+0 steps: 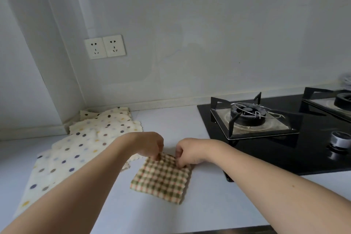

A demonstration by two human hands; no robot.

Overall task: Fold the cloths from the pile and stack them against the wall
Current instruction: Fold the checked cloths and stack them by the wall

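1. Head view: checked cloth (161, 177) lies folded at counter (171, 123) centre; left hand (150, 145) and right hand (187, 152) each pinch its far edge, probably squaring corners.
2. Polka-dot cloth pile (79, 146) waits at nine o'clock, reaching the wall (209, 43).

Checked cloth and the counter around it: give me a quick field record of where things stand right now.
checked cloth: flat on the counter, a small rectangle, apparently folded
left hand: pinches the cloth's far edge, left end
right hand: pinches the same edge, right end
dotted cloths: loose pile to the left, reaching the wall corner
gas hob: right of the cloth, apart from it
folded stack at wall: none visible
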